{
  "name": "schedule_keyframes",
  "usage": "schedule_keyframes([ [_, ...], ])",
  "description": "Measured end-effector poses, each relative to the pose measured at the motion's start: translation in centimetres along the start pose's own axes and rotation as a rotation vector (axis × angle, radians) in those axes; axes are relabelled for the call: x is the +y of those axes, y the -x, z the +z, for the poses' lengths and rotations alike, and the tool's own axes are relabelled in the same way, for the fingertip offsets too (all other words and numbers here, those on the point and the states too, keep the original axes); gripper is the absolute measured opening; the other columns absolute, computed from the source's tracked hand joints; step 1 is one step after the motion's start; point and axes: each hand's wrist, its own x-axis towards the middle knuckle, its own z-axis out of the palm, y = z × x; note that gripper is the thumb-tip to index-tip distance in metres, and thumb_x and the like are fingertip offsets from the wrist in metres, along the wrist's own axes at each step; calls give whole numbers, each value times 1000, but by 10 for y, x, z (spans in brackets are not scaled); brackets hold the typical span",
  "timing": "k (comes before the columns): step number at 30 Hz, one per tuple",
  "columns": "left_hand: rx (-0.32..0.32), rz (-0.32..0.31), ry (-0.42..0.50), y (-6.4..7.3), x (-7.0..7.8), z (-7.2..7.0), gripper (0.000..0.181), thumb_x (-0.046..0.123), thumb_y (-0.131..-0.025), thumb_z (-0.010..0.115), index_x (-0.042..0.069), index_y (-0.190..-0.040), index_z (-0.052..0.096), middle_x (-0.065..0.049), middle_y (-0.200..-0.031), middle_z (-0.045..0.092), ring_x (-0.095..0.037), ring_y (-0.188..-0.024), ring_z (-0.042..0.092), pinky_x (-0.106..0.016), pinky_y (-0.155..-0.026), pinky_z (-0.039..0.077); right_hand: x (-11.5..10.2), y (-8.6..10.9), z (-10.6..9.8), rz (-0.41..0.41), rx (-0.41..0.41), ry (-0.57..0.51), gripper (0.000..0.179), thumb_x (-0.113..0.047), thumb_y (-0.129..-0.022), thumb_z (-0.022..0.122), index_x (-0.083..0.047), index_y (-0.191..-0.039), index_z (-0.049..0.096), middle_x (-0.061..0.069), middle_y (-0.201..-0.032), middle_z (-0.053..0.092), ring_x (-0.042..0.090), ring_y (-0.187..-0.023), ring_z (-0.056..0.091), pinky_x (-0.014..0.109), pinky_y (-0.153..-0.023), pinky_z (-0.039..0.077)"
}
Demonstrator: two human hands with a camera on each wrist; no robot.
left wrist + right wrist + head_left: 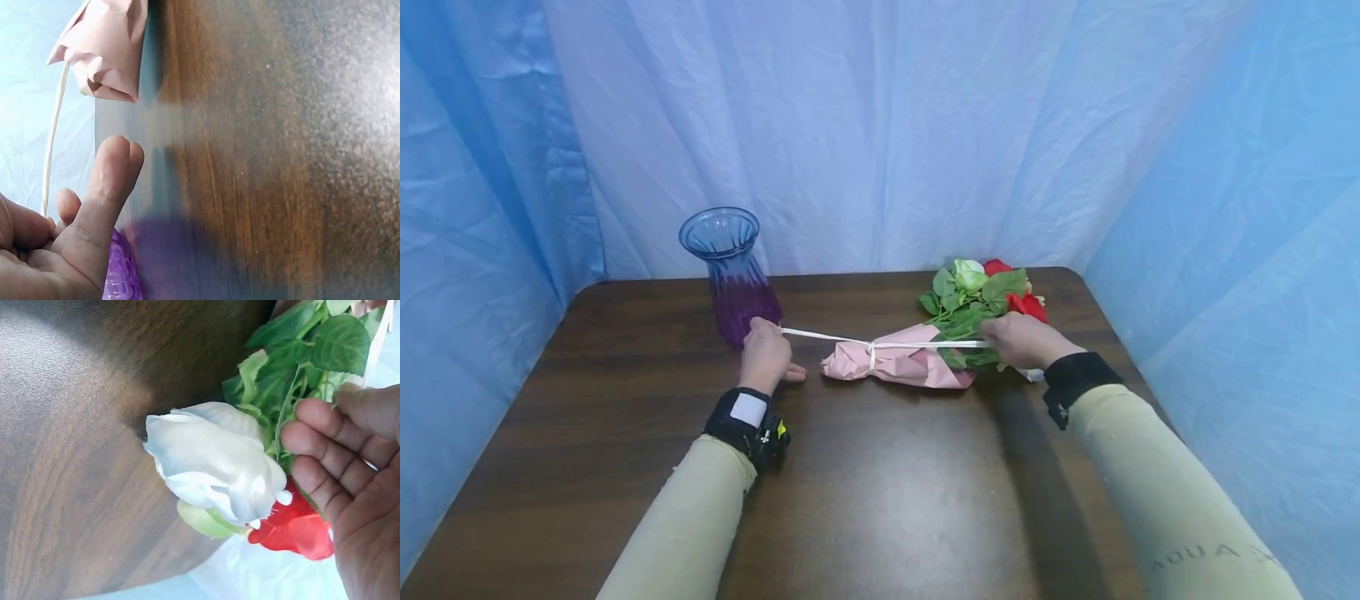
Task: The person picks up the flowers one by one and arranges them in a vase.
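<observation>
A bouquet of artificial roses lies on the table, its stems wrapped in pink paper (906, 367). Round the paper's narrow part runs a white ribbon (820, 336), crossed there and drawn out nearly straight to both sides. My left hand (765, 357) pinches one end of the ribbon, two fingers stretched toward the wrap in the left wrist view. The other end is pinched by my right hand (1030, 340), over the leaves and beside a red rose (1028, 307). Close by that hand, the right wrist view shows a white rose (212, 459).
A blue-and-purple glass vase (722, 250) stands upright just behind my left hand. The brown wooden table (880, 483) ends at the back against a pale blue curtain (820, 133), and curtains hang on both sides too.
</observation>
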Motion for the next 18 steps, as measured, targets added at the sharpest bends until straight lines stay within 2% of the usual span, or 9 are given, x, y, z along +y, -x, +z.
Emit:
schedule_keyframes([
  [8, 19, -18, -67, 2, 3, -1, 32, 7, -106, 33, -2, -137, 31, -39, -127, 53, -32, -64, 75, -37, -58, 61, 4, 5, -2, -31, 29, 5, 5, -6, -98, 61, -6, -94, 60, 4, -72, 56, 22, -71, 57, 40, -72, 51],
  [18, 21, -59, -97, 4, 4, -4, 39, 9, -107, 34, -1, -144, 27, -37, -129, 54, -29, -65, 75, -38, -67, 62, 6, 10, -4, -15, 35, 8, 8, -4, -99, 58, -7, -91, 60, 4, -70, 54, 22, -69, 55, 37, -68, 48],
])
